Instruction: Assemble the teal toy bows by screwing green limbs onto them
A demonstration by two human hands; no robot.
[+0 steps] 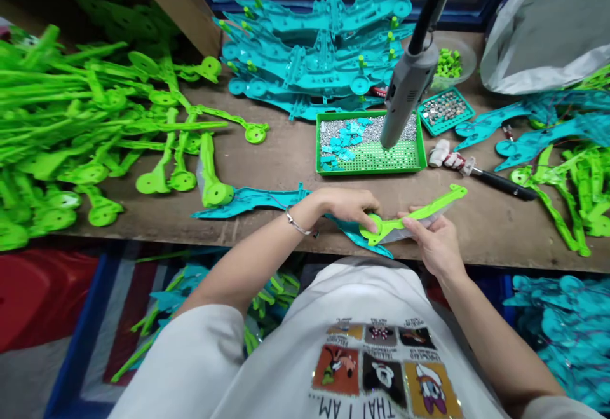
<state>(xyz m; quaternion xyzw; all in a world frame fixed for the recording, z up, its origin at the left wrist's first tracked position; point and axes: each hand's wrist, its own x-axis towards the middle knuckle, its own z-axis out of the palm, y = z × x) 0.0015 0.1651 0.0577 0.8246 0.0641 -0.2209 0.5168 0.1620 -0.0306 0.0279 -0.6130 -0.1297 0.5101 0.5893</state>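
Note:
A bright green plastic arm with a round end lies slantwise between my hands, over the right end of a turquoise plastic frame. My left hand is closed at the arm's round end, with a fingertip pressing on it. My right hand pinches the arm near its middle, where a pale translucent strip shows along the underside. Another green arm stands on the left end of the turquoise frame. Part of that frame is hidden beneath my left hand and wrist.
Loose green arms are heaped on the left. Turquoise frames are stacked behind. A green tray holds small screws and turquoise bits, under a hanging grey power screwdriver. A small turquoise tray and a black-handled tool lie right.

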